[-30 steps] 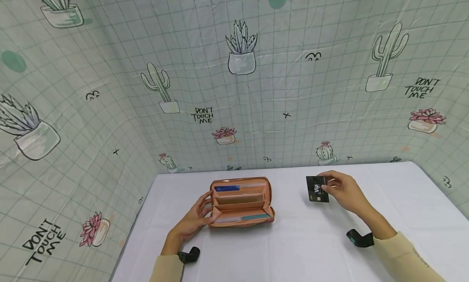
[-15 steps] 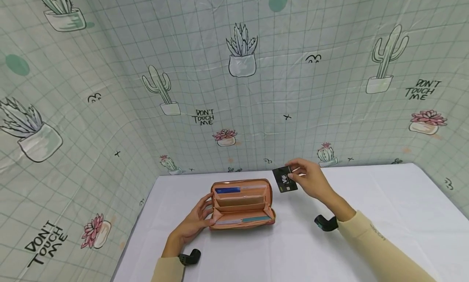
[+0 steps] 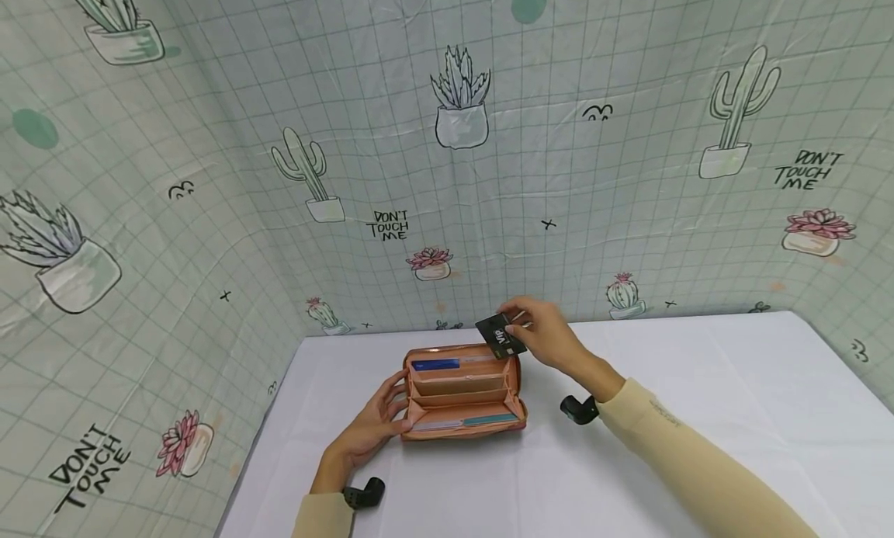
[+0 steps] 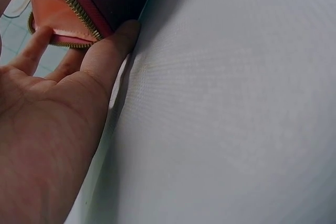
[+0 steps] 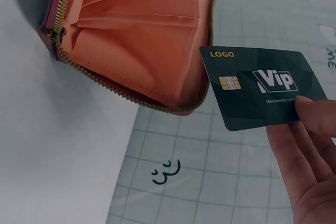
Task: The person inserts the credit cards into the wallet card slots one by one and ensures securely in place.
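Observation:
An unzipped orange zip-around wallet (image 3: 457, 400) stands spread open on the white table, its dividers facing up. My left hand (image 3: 370, 425) grips its left end. In the left wrist view the thumb (image 4: 113, 45) presses the dark outer cover beside the brass zip, other fingers lying at the wallet's end. Between thumb and fingers my right hand (image 3: 548, 340) pinches a black card (image 5: 252, 72) marked "Vip". That card is tilted and overlaps the wallet's back right corner in the head view. Inside the wallet, a blue card (image 3: 436, 364) sits in the back slots and a teal card (image 3: 489, 419) in the front ones.
The white tablecloth (image 3: 663, 429) spreads around the wallet. Behind it rises a grid-patterned curtain (image 3: 517, 181) with cactus drawings, also hanging along the left side. Black wrist cameras (image 3: 365, 493) are strapped on both wrists.
My right hand has carried the black card leftward from the right part of the table to the wallet's back right corner. The left hand and wallet stay in place.

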`<act>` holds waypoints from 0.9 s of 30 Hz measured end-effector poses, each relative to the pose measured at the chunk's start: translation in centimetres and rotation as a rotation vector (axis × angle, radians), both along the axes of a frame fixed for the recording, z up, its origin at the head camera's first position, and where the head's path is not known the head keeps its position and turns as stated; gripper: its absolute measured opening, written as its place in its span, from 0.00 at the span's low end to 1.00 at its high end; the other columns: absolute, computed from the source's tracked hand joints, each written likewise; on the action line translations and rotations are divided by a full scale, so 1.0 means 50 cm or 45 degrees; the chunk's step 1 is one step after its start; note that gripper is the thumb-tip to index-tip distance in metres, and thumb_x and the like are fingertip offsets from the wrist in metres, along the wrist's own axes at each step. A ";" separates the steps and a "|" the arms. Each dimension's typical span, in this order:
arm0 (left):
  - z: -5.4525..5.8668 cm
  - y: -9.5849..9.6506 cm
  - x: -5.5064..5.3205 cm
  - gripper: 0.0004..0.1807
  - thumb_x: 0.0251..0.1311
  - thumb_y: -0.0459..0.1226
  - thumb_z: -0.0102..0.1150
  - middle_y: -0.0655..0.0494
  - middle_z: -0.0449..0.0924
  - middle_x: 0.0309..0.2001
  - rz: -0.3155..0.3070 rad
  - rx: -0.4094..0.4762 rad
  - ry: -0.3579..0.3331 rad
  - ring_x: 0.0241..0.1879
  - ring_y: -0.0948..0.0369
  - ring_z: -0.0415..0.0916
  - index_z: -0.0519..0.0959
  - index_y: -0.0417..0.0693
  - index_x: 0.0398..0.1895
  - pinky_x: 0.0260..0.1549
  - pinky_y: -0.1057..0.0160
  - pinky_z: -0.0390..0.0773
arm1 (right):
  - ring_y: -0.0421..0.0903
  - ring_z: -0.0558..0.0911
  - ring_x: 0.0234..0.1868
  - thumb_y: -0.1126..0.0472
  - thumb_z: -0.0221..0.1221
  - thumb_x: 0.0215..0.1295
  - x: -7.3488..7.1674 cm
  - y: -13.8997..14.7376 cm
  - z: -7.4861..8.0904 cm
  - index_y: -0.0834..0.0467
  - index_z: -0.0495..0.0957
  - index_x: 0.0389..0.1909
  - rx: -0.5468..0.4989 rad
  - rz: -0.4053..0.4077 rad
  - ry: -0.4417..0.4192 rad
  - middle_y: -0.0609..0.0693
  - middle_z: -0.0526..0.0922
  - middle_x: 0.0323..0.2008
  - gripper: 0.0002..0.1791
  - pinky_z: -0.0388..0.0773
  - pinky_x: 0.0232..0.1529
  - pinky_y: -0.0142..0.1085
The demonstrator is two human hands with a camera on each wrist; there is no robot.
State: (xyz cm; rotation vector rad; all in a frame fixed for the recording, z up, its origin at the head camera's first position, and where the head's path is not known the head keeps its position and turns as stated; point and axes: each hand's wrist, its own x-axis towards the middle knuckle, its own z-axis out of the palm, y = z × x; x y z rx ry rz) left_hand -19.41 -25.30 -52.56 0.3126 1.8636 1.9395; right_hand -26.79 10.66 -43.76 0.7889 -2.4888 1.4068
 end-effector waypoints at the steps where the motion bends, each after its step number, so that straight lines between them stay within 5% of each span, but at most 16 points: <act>1: 0.000 0.000 0.000 0.54 0.68 0.32 0.70 0.36 0.49 0.80 -0.001 0.002 0.004 0.70 0.60 0.66 0.42 0.44 0.87 0.61 0.64 0.75 | 0.58 0.89 0.45 0.78 0.64 0.67 -0.002 -0.004 -0.001 0.65 0.83 0.54 0.014 0.006 -0.002 0.61 0.87 0.45 0.16 0.87 0.46 0.48; 27: -0.001 0.002 0.001 0.55 0.67 0.31 0.71 0.42 0.54 0.77 0.022 0.003 -0.001 0.65 0.62 0.70 0.43 0.44 0.87 0.57 0.64 0.77 | 0.57 0.86 0.55 0.76 0.65 0.67 -0.025 -0.050 -0.028 0.64 0.85 0.55 0.304 0.173 0.194 0.58 0.88 0.52 0.17 0.84 0.54 0.50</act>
